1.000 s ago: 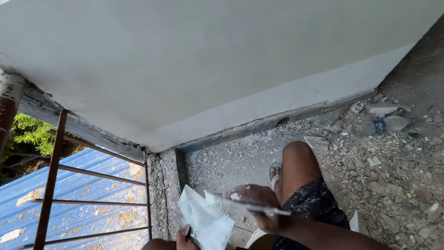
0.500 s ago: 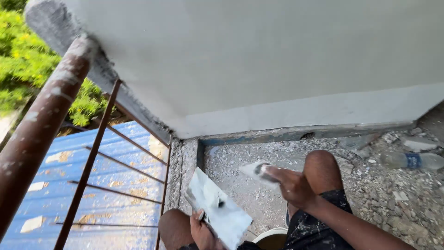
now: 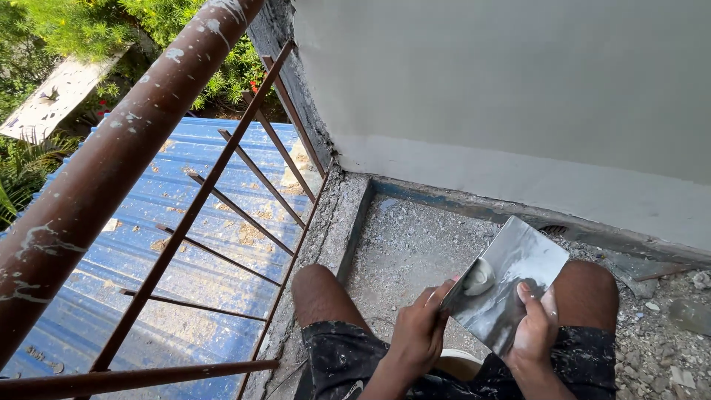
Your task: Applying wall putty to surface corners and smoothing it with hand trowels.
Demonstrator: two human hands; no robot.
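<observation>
A shiny flat metal plate (image 3: pixel 518 270) smeared with grey is tilted in front of my knees. A dab of white putty (image 3: pixel 480 276) sits near its left edge. My left hand (image 3: pixel 417 335) grips the plate's left edge, fingertips close to the putty. My right hand (image 3: pixel 535 326) holds the lower right part, with the thumb pressed on the plate's face. I am squatting, both bare knees showing, in dark paint-spattered shorts (image 3: pixel 348 363). No separate knife can be told apart from the plate.
A grey plastered wall (image 3: pixel 518 89) rises ahead over a rubble-strewn concrete floor (image 3: pixel 415 244). A rusty brown railing (image 3: pixel 148 133) runs on the left, with a blue corrugated roof (image 3: pixel 163 244) and greenery beyond. A white bucket rim (image 3: pixel 465 361) shows between my legs.
The view has swung left and closer to the railing. My right hand, earlier holding a narrow putty knife apart from the plate, now rests on the plate.
</observation>
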